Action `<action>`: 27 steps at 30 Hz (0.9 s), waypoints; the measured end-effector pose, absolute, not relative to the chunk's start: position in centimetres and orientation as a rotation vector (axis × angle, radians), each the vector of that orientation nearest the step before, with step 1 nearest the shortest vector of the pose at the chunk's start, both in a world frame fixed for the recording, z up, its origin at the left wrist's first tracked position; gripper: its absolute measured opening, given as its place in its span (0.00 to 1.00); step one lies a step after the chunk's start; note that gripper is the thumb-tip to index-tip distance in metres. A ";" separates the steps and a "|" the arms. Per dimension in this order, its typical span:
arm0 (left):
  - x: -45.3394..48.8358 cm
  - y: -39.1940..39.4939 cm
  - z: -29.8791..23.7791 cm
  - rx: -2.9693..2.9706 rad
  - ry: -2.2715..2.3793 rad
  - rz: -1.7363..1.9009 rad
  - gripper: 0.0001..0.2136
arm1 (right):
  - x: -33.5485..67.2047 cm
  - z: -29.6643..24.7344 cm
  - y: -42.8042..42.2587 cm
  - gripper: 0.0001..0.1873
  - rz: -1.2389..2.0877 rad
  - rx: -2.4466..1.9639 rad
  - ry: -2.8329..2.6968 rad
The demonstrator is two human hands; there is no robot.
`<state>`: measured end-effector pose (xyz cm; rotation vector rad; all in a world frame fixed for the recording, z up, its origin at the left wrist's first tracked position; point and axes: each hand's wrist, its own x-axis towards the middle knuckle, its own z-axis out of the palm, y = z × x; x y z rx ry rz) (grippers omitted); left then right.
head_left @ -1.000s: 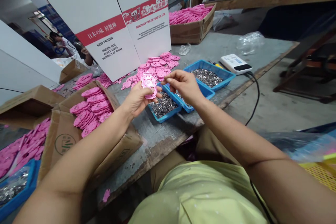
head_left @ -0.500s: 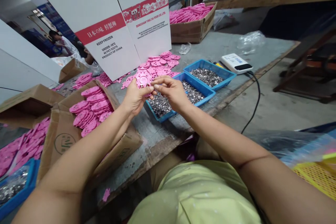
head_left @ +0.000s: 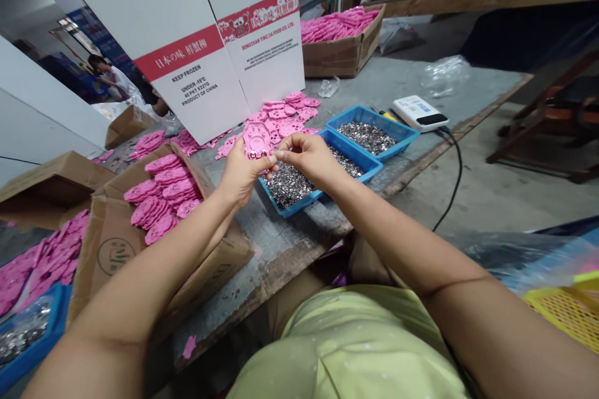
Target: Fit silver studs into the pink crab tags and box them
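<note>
In my left hand (head_left: 243, 173) is a pink plastic piece (head_left: 256, 138), flat and scalloped, held upright by its lower edge. Small shiny metal bits (head_left: 259, 154) show along that edge beside my thumb. My right hand (head_left: 306, 157) is pinched at the piece's lower right corner; whatever lies between its fingertips is too small to make out. Below both hands stands a blue tray (head_left: 292, 209) full of small silvery metal parts (head_left: 287, 186). More pink pieces (head_left: 285, 115) lie loose on the table behind the hands.
A cardboard box (head_left: 110, 224) holding stacked pink pieces (head_left: 163, 190) stands left. Behind rises a tall white carton (head_left: 187, 31). Right are a second blue tray (head_left: 407, 141) and a white device (head_left: 420, 113) with a cable. Another pink-filled box (head_left: 344, 59) sits farther back.
My right hand has shifted very slightly, its fingers curled a little more at the piece's corner. The left hand keeps its hold on the pink piece.
</note>
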<state>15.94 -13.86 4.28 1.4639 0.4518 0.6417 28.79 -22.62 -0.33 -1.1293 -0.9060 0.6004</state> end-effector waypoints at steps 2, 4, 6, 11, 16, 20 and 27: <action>16.0 -13.8 4.4 1.430 0.422 0.640 0.23 | 28.7 -0.2 -22.7 0.16 0.635 -1.082 -0.918; 16.1 -14.0 4.6 1.363 0.405 0.630 0.17 | 28.4 -0.4 -22.6 0.15 0.597 -1.027 -0.899; 16.2 -14.3 5.0 1.300 0.392 0.604 0.14 | 27.9 -0.6 -22.3 0.13 0.503 -1.009 -0.859; 16.2 -15.4 5.6 1.248 0.351 0.539 0.23 | 26.8 -1.0 -21.5 0.10 0.402 -1.007 -0.782; 16.1 -15.7 5.5 1.197 0.262 0.529 0.25 | 26.2 -0.7 -21.1 0.12 0.352 -0.977 -0.738; 16.2 -15.7 5.5 1.230 0.254 0.562 0.24 | 25.7 -0.4 -21.1 0.12 0.379 -0.964 -0.713; 16.3 -15.6 5.4 1.300 0.337 0.646 0.23 | 25.0 0.0 -20.8 0.13 0.426 -0.938 -0.626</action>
